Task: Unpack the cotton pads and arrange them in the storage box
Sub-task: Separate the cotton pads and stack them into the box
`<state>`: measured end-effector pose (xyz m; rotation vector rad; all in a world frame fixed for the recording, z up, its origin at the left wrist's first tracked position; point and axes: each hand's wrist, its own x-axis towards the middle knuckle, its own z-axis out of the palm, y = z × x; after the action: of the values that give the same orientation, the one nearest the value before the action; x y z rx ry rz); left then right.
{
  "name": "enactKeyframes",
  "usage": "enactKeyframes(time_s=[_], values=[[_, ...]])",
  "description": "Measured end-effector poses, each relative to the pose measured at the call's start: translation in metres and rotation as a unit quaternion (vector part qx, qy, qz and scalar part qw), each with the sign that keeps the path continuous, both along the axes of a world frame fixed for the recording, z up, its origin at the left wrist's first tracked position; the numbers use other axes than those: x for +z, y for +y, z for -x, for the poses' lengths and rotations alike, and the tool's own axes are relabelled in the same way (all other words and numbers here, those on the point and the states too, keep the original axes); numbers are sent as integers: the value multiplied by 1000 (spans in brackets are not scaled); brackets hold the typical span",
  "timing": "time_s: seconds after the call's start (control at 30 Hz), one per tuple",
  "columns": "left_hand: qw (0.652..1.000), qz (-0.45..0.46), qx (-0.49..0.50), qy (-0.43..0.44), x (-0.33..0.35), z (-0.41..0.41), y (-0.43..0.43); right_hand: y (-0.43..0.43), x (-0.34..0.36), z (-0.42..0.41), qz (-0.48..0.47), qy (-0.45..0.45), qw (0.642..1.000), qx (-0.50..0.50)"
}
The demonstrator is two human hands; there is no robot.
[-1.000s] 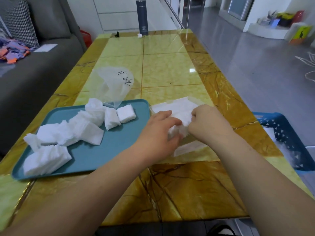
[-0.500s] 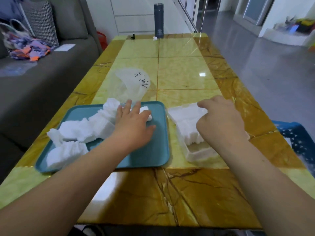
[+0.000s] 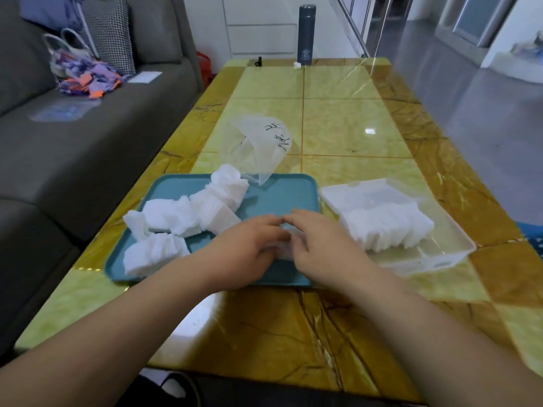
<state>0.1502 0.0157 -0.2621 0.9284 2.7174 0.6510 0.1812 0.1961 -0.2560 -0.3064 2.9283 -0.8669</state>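
Note:
On the teal tray point(image 3: 276, 195), loose heaps of white cotton pads point(image 3: 188, 218) cover the left half. My left hand point(image 3: 249, 248) and my right hand point(image 3: 323, 248) meet over the tray's right half, fingers curled round a small stack of pads point(image 3: 282, 250) that is mostly hidden between them. To the right of the tray stands the clear storage box point(image 3: 440, 257), with a row of pads point(image 3: 388, 227) standing in it. An emptied clear plastic bag point(image 3: 258, 145) with black writing lies just behind the tray.
A dark flask point(image 3: 305, 33) stands at the table's far end, beside a small white scrap and a small black item. A grey sofa point(image 3: 73, 157) runs along the left side. A blue basket point(image 3: 536, 239) shows at the right edge.
My left hand went from the box to the tray and drew back toward me. My right hand left the box and joined it over the tray. Both now hold a small stack.

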Motion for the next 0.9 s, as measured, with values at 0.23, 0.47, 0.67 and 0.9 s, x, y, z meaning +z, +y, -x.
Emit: enactKeyframes(time_s=[0.23, 0.47, 0.67, 0.9], values=[[981, -62, 183, 2, -4, -9, -23, -10, -1, 6, -119, -16, 992, -29], [973, -61, 219, 34, -5, 3, -30, -20, 2, 19, -96, -105, 987, -75], [973, -87, 196, 85, -9, 6, -36, -23, 5, 12, 17, -131, 987, -88], [957, -165, 197, 136, 0, -7, -33, -15, 5, 1, 281, -109, 946, -117]])
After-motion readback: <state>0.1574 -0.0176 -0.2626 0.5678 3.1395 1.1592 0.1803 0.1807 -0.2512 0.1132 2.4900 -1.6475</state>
